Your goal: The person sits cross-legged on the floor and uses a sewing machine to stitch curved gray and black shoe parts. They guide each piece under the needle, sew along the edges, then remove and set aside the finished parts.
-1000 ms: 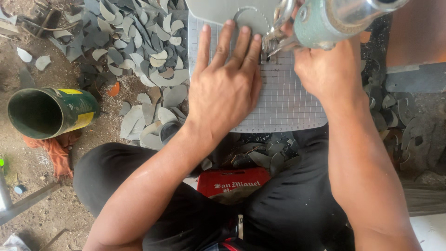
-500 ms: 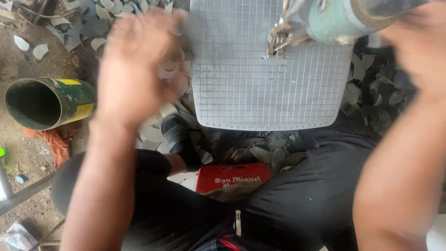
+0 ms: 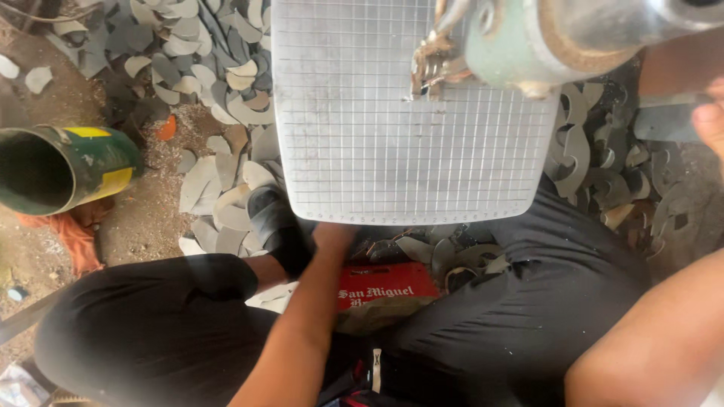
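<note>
A pale grey gridded work plate [image 3: 392, 151] fills the upper middle. Above its right part hangs a green and metal machine head [image 3: 528, 38] with a worn metal foot [image 3: 430, 71] touching the plate. My left hand [image 3: 334, 237] reaches down under the plate's front edge, and its fingers are hidden beneath it. Only a bit of my right hand [image 3: 710, 124] shows at the right edge, resting against a flat grey sheet piece [image 3: 664, 120]; its grip is out of frame. Nothing lies on the plate.
Several curved grey cut-offs [image 3: 219, 83] litter the ground left and right of the plate. A green and yellow can [image 3: 68, 166] lies on its side at the left. A red crate [image 3: 385, 290] sits between my black-trousered legs, beside a black shoe [image 3: 275, 226].
My left hand lifted off the gridded plate, swung left, then dropped below its front edge. My right hand left the machine head and moved out to the right edge.
</note>
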`<state>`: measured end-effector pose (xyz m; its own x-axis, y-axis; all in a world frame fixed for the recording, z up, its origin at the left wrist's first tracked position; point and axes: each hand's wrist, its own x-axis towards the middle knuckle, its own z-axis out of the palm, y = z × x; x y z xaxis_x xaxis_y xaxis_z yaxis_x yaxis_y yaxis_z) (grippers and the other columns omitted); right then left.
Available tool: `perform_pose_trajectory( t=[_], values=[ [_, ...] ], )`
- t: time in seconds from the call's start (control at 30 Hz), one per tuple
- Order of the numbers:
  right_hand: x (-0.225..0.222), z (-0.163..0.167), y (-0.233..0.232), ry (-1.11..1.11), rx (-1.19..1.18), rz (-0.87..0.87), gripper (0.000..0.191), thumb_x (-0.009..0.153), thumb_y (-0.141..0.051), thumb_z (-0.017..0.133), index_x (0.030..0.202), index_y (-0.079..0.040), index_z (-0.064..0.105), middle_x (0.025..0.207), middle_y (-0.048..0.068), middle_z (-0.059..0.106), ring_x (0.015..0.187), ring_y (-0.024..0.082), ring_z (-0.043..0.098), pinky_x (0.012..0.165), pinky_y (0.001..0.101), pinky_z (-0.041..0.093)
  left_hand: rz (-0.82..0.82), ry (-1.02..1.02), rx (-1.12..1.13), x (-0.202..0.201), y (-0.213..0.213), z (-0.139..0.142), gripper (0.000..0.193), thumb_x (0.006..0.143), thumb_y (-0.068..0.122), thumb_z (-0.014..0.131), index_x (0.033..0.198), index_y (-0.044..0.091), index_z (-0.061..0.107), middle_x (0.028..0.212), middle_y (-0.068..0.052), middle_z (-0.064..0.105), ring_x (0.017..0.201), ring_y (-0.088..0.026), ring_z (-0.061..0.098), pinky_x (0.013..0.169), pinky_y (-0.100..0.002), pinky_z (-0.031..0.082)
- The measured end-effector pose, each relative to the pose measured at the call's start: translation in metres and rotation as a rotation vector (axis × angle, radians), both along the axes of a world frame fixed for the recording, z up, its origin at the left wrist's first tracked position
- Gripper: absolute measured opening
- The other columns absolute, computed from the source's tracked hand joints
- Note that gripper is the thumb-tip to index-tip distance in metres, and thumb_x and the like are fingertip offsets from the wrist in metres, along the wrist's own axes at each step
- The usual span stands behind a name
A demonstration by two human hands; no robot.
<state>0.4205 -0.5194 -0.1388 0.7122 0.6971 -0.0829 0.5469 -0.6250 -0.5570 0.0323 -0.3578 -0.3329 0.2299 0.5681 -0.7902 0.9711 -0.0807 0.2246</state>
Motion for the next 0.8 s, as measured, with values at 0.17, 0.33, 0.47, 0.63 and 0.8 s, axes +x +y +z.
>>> perform_pose_trajectory(
  t=[0.17, 0.33, 0.47, 0.63, 0.8],
  values=[
    [-0.015, 0.016, 0.008, 0.153, 0.09, -0.215, 0.026, 0.101, -0.019, 0.067, 0.125, -0.009, 0.063, 0.121, 0.001, 0.067, 0.109, 0.009, 0.062, 0.1, 0.0265, 0.05, 0.201, 0.115, 0.054, 0.015, -0.015, 0.03, 0.067, 0.086, 0.055, 0.073, 0.138, 0.016, 0.059, 0.136, -0.016, 0.062, 0.122, -0.035, 0.062, 0.098, -0.05, 0.052],
    [-0.042, 0.043, 0.039, 0.245, 0.196, -0.19, 0.021, 0.104, -0.014, 0.073, 0.125, -0.01, 0.068, 0.119, 0.002, 0.069, 0.107, 0.008, 0.064, 0.101, 0.0236, 0.053, -0.105, 0.109, -0.046, 0.016, 0.017, 0.067, 0.079, 0.08, 0.058, 0.08, 0.139, 0.011, 0.056, 0.139, -0.017, 0.058, 0.125, -0.034, 0.059, 0.101, -0.051, 0.05],
    [-0.053, 0.051, 0.049, 0.298, 0.214, -0.175, 0.02, 0.096, -0.013, 0.073, 0.115, -0.01, 0.069, 0.113, 0.0, 0.071, 0.104, 0.006, 0.065, 0.096, 0.0221, 0.053, -0.205, 0.173, -0.05, 0.028, 0.013, 0.089, 0.092, 0.075, 0.062, 0.085, 0.14, 0.006, 0.053, 0.14, -0.018, 0.057, 0.127, -0.033, 0.059, 0.104, -0.051, 0.048],
    [-0.049, 0.046, 0.041, 0.32, 0.157, -0.101, 0.027, 0.096, -0.012, 0.072, 0.123, -0.009, 0.069, 0.121, 0.005, 0.071, 0.113, 0.012, 0.067, 0.102, 0.0265, 0.053, -0.003, 0.079, -0.068, 0.035, 0.017, 0.09, 0.07, 0.081, 0.037, 0.08, 0.14, 0.01, 0.054, 0.137, -0.017, 0.059, 0.124, -0.034, 0.06, 0.1, -0.048, 0.051],
    [-0.039, 0.034, 0.038, 0.361, 0.3, -0.002, 0.027, 0.096, -0.013, 0.072, 0.122, -0.006, 0.064, 0.13, 0.008, 0.067, 0.122, 0.016, 0.064, 0.11, 0.0305, 0.052, -0.782, -0.103, -0.373, 0.047, 0.025, 0.111, 0.054, 0.091, 0.022, 0.066, 0.143, 0.019, 0.057, 0.13, -0.016, 0.064, 0.118, -0.032, 0.063, 0.098, -0.046, 0.053]
  ],
)
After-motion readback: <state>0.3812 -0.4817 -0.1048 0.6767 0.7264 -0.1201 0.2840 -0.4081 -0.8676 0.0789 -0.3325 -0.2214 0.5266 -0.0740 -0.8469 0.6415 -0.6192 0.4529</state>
